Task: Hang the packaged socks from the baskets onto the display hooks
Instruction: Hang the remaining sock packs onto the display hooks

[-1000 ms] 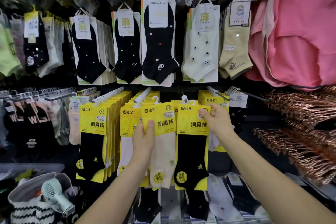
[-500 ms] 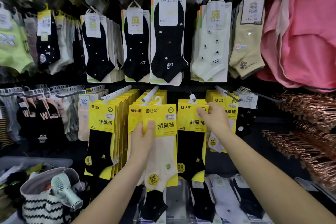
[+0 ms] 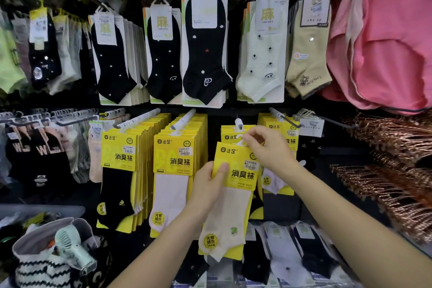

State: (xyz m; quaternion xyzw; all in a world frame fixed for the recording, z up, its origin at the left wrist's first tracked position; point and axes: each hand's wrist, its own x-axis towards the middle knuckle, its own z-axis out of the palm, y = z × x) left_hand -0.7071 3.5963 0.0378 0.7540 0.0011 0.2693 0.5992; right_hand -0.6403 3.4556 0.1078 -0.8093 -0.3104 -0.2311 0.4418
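Note:
My left hand (image 3: 208, 184) grips a yellow-carded pack with a cream sock (image 3: 233, 196) by its left edge, thumb across the card. My right hand (image 3: 268, 147) pinches the white hanger at the pack's top, just below the tip of a display hook (image 3: 239, 123). Behind the held pack, another yellow pack (image 3: 230, 134) hangs on that hook. More yellow packs fill the hooks to the left, black socks (image 3: 119, 166) and cream socks (image 3: 174, 168).
Black and pale socks hang on the upper row (image 3: 205, 47). Pink garments (image 3: 392, 37) hang at the upper right, with copper hangers (image 3: 397, 170) below them. A striped bag holding a mint handheld fan (image 3: 72, 248) sits at the lower left. Loose sock packs (image 3: 285, 255) lie below.
The cream-sock pack in my left hand has moved right, in front of the hook with the black-sock pack. My right hand left that hung pack and now pinches the held pack's hanger.

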